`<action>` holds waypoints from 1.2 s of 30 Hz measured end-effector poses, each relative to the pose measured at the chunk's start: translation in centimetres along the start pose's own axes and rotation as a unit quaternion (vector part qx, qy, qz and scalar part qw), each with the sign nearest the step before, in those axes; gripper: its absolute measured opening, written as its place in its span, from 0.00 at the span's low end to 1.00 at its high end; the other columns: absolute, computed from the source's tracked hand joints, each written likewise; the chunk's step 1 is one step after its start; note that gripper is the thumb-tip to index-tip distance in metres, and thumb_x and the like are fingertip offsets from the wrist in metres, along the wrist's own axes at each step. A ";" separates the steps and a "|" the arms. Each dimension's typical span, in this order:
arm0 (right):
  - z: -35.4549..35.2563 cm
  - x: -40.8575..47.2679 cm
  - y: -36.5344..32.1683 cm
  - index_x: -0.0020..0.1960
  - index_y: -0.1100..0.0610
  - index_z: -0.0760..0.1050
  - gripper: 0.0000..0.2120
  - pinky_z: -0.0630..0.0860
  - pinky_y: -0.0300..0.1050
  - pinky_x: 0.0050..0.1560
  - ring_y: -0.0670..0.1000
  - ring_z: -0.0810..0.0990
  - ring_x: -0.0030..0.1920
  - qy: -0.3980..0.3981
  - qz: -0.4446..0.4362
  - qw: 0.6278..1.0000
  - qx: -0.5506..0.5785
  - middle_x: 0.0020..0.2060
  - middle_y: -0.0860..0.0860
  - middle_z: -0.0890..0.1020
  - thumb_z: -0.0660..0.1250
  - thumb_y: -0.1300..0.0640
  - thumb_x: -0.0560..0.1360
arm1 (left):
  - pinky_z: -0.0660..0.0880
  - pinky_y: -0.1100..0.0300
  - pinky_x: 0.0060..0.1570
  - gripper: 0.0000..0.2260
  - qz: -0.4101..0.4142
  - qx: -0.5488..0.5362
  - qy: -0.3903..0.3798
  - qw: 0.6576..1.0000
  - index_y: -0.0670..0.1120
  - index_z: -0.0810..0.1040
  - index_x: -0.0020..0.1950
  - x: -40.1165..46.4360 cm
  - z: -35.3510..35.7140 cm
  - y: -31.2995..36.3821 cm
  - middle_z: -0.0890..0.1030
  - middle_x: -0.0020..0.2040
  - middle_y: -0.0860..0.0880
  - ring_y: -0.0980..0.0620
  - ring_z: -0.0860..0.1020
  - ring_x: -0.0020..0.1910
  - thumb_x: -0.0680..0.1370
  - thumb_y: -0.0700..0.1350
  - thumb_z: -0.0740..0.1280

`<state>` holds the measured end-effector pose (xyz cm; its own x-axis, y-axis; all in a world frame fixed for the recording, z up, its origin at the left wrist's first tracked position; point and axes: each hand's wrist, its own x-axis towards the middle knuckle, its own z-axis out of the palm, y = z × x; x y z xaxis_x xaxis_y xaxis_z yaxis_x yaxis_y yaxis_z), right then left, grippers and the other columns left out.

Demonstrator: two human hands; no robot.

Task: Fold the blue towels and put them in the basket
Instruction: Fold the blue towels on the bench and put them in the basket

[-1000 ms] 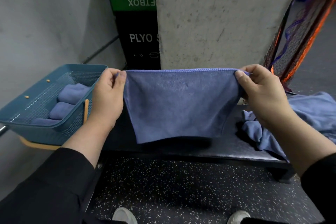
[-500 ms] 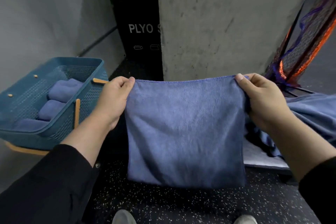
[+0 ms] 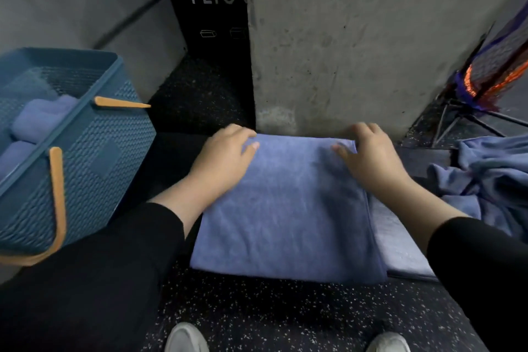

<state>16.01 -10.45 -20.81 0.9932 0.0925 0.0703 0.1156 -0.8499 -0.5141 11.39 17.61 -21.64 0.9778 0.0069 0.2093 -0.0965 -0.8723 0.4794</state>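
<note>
A blue towel (image 3: 288, 208) lies spread flat on the dark bench, its near edge hanging over the front. My left hand (image 3: 225, 157) rests at the towel's far left corner and my right hand (image 3: 365, 151) at its far right corner. The fingers of both curl over the far edge, thumbs on top. A heap of unfolded blue towels (image 3: 491, 180) lies at the right. The teal basket (image 3: 108, 151) with orange handles stands at the left and holds rolled blue towels (image 3: 43, 120).
A concrete pillar (image 3: 357, 37) rises right behind the bench. Black plyo boxes (image 3: 211, 8) stand behind it to the left. A coloured net on a metal stand (image 3: 491, 71) is at the far right. Speckled floor and my shoes (image 3: 185, 337) are below.
The towel was held up stretched between both hands; it has come down and now lies flat on the bench, with both hands at its far corners. The camera has tilted downward.
</note>
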 end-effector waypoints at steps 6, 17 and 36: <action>2.5 -4.1 -1.9 0.77 0.54 0.62 0.30 0.63 0.59 0.74 0.56 0.63 0.76 -0.160 -0.044 0.982 -0.088 0.77 0.52 0.63 0.59 0.40 0.81 | 0.47 0.51 0.79 0.28 0.079 0.154 -0.188 0.967 0.52 0.58 0.82 -4.4 3.2 0.4 0.54 0.83 0.54 0.55 0.50 0.81 0.83 0.61 0.50; 3.0 -4.2 2.6 0.82 0.50 0.45 0.38 0.39 0.63 0.78 0.46 0.40 0.80 -0.147 -0.078 0.970 -0.180 0.81 0.44 0.43 0.41 0.32 0.78 | 0.39 0.48 0.79 0.30 0.041 0.176 -0.204 0.962 0.55 0.46 0.83 -4.0 3.1 0.0 0.43 0.82 0.58 0.59 0.39 0.80 0.83 0.63 0.45; -0.9 -9.1 3.9 0.50 0.46 0.73 0.20 0.76 0.53 0.54 0.47 0.75 0.53 -0.181 -0.328 0.921 -0.106 0.54 0.42 0.73 0.62 0.30 0.74 | 0.45 0.51 0.80 0.30 0.161 0.183 -0.223 0.944 0.58 0.59 0.79 -12.4 -1.3 -1.8 0.51 0.82 0.57 0.60 0.47 0.81 0.79 0.68 0.47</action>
<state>7.39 -15.06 -22.68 0.6544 0.7562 -0.0033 0.7248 -0.6285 -0.2821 -0.75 19.73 -24.03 0.8973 -0.4233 -0.1253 -0.4118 -0.9049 0.1077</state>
